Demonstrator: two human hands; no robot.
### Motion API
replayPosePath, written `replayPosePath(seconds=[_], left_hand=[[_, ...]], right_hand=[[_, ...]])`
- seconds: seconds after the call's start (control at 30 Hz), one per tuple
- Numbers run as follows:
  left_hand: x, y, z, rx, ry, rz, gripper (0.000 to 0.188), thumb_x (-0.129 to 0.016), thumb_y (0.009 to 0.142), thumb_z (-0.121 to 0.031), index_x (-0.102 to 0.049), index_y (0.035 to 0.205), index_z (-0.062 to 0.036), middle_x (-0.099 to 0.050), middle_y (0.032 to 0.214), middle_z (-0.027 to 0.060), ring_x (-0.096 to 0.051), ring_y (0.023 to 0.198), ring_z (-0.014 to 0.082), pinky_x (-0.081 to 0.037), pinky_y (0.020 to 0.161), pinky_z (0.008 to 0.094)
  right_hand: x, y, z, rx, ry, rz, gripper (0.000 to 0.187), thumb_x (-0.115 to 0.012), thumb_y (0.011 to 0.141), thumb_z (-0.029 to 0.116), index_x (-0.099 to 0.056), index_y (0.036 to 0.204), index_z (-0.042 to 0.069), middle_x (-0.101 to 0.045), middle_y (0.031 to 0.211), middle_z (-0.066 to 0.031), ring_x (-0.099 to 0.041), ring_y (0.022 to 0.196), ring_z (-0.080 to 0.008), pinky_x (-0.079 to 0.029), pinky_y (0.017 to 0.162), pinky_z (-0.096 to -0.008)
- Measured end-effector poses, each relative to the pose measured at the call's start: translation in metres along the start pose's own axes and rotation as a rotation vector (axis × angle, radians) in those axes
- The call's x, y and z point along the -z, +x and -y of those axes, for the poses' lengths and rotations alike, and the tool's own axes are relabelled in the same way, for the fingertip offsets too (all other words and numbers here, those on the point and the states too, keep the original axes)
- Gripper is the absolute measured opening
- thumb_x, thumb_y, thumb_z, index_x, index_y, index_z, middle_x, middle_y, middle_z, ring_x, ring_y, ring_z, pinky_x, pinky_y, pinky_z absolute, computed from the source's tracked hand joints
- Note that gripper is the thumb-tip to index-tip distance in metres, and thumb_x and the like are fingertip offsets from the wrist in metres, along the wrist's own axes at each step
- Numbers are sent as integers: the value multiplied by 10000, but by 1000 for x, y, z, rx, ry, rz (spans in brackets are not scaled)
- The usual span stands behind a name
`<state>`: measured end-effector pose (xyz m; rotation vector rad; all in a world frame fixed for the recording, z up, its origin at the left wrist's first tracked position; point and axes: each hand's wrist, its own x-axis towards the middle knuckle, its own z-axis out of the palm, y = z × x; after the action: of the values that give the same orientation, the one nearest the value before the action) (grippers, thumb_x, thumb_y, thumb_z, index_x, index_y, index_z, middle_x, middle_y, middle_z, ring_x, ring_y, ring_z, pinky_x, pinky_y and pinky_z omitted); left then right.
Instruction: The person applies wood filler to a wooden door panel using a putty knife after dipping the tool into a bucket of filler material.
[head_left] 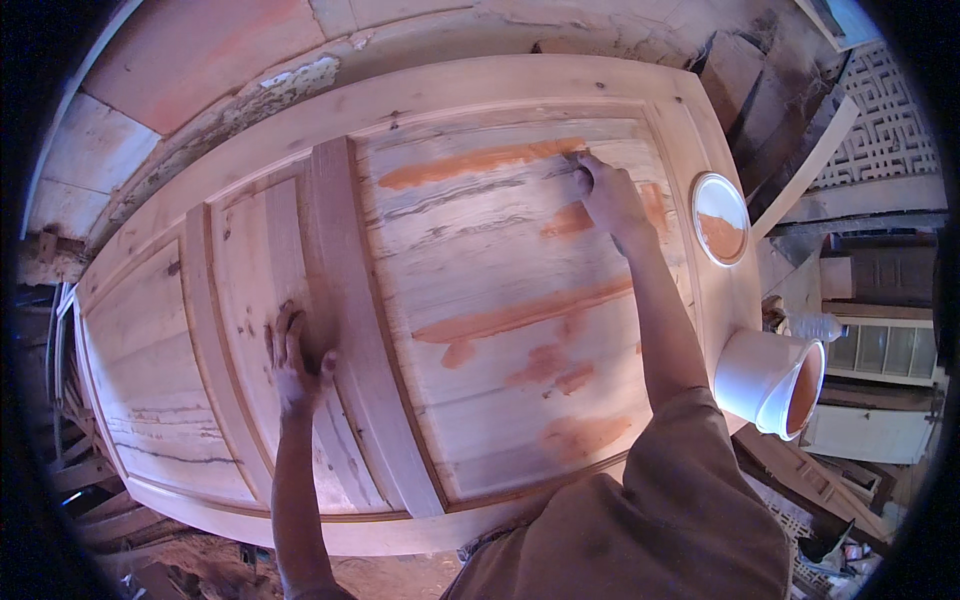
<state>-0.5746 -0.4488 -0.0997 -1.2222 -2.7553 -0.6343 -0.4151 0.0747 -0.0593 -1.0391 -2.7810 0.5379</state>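
A pale wooden panel door (pixel 345 250) lies flat in front of me. Its large right panel (pixel 490 245) bears orange-brown filler in streaks and patches. At the right end of the long upper filler streak (pixel 480 162), my right hand (pixel 608 195) is closed round a small dark flat tool (pixel 574 156), mostly hidden by the fingers. My left hand (pixel 295 350) rests on the door's middle section beside a raised wooden rail (pixel 375 330). Its fingers are spread and it holds nothing.
On the door's right end lies a round white lid (pixel 720 182) with orange-brown filler on it. Below that, a white bucket (pixel 755 375) with orange-brown contents is tipped sideways in view. Planks (pixel 808 165) and a patterned lattice panel (pixel 880 120) stand at the far right.
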Motion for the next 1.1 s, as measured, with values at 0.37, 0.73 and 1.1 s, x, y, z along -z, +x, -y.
replayPosePath(seconds=[0.37,0.73,1.1], left_hand=[[2,3,-2,-16,3,-6,767,-572,921,-649,-531,1366,-25,-492,1480,200,-454,1395,399,-265,1170,622],[5,5,-3,-6,5,11,755,-561,927,-633,-530,1360,-16,-484,1483,204,-441,1402,402,-253,1179,620],[3,2,-1,-1,-13,11,753,-569,928,-624,-519,1376,-22,-482,1487,209,-444,1399,409,-252,1179,617]], right_hand=[[8,5,-15,14,76,4,325,-567,1005,227,-635,1267,47,-713,1011,-252,-693,931,-452,-546,836,-531],[28,1,-28,-23,59,46,365,-564,1002,215,-613,1340,85,-707,1080,-258,-693,995,-434,-537,876,-506],[88,23,-17,-134,52,449,406,-605,1005,220,-590,1383,71,-723,1150,-178,-714,933,-258,-556,854,-381]])
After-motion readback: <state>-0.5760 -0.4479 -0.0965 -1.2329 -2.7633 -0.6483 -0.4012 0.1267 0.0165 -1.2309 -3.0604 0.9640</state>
